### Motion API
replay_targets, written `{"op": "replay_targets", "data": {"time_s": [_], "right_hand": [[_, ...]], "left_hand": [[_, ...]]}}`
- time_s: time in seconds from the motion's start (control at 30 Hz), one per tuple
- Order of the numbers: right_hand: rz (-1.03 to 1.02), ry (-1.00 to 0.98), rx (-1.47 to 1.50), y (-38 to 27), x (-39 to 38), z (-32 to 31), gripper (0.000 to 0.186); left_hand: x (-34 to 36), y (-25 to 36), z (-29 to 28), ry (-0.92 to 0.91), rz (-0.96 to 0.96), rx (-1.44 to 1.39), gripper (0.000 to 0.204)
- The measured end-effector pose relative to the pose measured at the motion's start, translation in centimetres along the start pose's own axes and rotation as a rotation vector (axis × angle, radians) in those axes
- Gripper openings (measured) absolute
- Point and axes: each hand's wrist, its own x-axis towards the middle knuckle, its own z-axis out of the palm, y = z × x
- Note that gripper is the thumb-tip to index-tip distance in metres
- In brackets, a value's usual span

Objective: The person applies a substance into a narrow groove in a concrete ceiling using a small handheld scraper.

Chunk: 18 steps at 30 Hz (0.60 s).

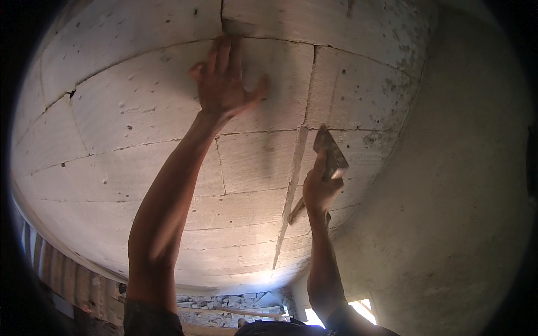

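Observation:
Raised high, my left hand (227, 78) is open, its fingers spread against or just in front of a wall of pale blocks (252, 162). The fingertips reach a horizontal joint below a small dark gap (238, 27). My right hand (321, 193) is closed around a trowel (332, 154) to the right and lower down. The trowel's pointed blade is turned upward, and its handle end sticks out below the hand. Just left of the trowel, a grey strip (292, 179) runs down the blocks. Whether the blade touches the wall I cannot tell.
A smooth grey-brown wall (448, 196) meets the block wall at the right. Rubble and wooden poles (246, 312) lie at the bottom. Bright openings (363, 309) show at lower right, and upright boards or corrugated sheets (67, 269) at lower left.

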Motion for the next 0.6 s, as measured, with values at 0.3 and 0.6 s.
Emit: {"op": "replay_targets", "data": {"time_s": [0.3,0.6], "right_hand": [[-0.023,-0.114,0.044,-0.4,0.8,0.0,0.024],[-0.035,-0.202,-0.015,0.3,2.1,0.0,0.02]], "left_hand": [[-0.2,-0.4,-0.2,0.022,0.037,0.029,0.079],[-0.1,0.1,0.2,-0.04,0.02,-0.007,0.084]]}}
